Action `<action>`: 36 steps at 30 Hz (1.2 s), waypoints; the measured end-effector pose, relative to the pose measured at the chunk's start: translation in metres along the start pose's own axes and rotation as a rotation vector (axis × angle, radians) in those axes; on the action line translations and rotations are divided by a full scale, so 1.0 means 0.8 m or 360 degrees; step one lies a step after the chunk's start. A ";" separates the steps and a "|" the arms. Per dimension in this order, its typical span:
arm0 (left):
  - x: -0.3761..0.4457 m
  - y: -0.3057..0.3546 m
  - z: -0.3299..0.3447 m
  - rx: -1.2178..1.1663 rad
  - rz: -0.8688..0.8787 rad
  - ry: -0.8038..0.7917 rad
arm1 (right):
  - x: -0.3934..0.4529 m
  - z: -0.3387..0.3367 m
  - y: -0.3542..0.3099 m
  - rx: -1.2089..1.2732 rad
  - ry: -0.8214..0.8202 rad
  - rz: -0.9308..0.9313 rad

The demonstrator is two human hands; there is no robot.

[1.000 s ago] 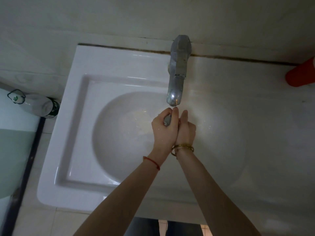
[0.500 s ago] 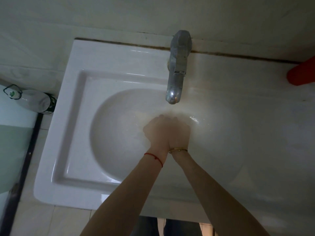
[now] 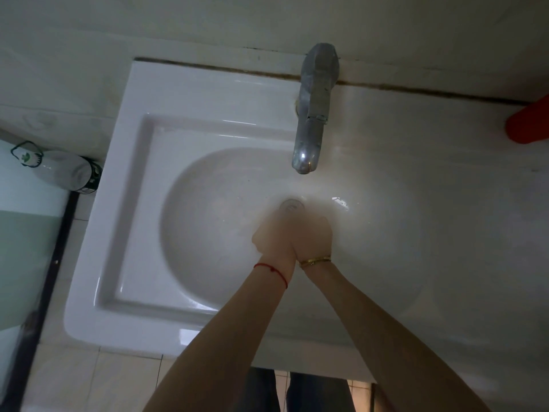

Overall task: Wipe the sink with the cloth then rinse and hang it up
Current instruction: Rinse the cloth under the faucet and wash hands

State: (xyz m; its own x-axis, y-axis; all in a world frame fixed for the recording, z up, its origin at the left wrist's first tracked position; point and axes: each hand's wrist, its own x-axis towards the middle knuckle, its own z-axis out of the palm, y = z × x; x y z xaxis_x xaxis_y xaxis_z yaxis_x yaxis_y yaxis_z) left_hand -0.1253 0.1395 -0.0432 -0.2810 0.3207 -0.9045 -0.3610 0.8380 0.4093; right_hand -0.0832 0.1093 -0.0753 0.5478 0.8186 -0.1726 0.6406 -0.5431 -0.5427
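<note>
Hands pressed side by side hang low in the bowl of a white ceramic sink [image 3: 124,203], both forearms reaching in from the near edge and meeting at the wrists. The left hand [image 3: 274,237], its wrist tied with a thin red string bracelet [image 3: 271,270], and the right hand [image 3: 316,234], its wrist ringed by a gold bangle [image 3: 315,261], are smeared by motion blur, so the fingers cannot be told apart. Whether either hand is curled, flat or gripping anything cannot be told. The cloth cannot be made out; if it is between the palms, the blur and the hands hide it.

Just beyond the fingertips lies the round drain [image 3: 292,205], partly veiled by the blurred fingers. Farther ahead of the hands, and above them, a dull metal faucet [image 3: 315,111] reaches out from the back ledge, its spout pointing down toward the drain; no stream of water can be made out beneath it. A small bright glint of wet ceramic sits just to the right of the drain.

Well to the left of the hands, outside the basin, a white bottle [image 3: 59,171] with a green mark lies on its side by the wall. Far to the right, at the picture's edge, a red object [image 3: 528,126] rests on the counter, cut off by the frame.
</note>
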 end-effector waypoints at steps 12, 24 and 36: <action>-0.030 0.013 0.011 -0.0014 0.0490 -0.0438 | -0.004 -0.035 -0.022 0.0772 0.0203 0.0542; -0.023 0.022 -0.003 0.0103 -0.0311 -0.0454 | 0.003 -0.057 -0.009 -0.0248 0.0318 -0.0699; -0.014 -0.005 -0.012 0.0171 -0.0422 -0.0446 | -0.007 -0.071 0.014 -0.0398 -0.0110 -0.1073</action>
State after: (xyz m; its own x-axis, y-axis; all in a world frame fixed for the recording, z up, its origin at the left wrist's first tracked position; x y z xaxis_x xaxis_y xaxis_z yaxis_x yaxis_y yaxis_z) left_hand -0.1291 0.1283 -0.0338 0.0685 0.1827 -0.9808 -0.2892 0.9445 0.1557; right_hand -0.0485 0.0881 -0.0336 -0.0399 0.9962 0.0772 0.9359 0.0643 -0.3465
